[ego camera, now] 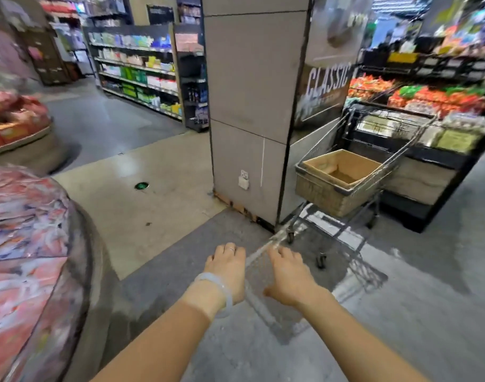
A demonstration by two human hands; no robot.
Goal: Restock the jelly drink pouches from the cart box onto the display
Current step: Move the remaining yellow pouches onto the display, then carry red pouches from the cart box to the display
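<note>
A wire shopping cart (354, 172) stands right of a grey pillar, and an open cardboard box (342, 168) sits in its basket. The part of the box's inside that I can see is bare cardboard. At the left edge is a round display (24, 244) heaped with red, pink and blue pouches, blurred. My left hand (226, 268) and my right hand (289, 275) reach forward over the floor, side by side, fingers loosely bent and holding nothing. Both are well short of the cart and to the right of the display.
A grey pillar (252, 106) rises straight ahead. Behind the cart runs a dark produce stand (428, 111). Shelving (136, 70) lines the back left, and a second round display (15, 119) sits at far left. Grey and beige floor (158, 183) spreads between them.
</note>
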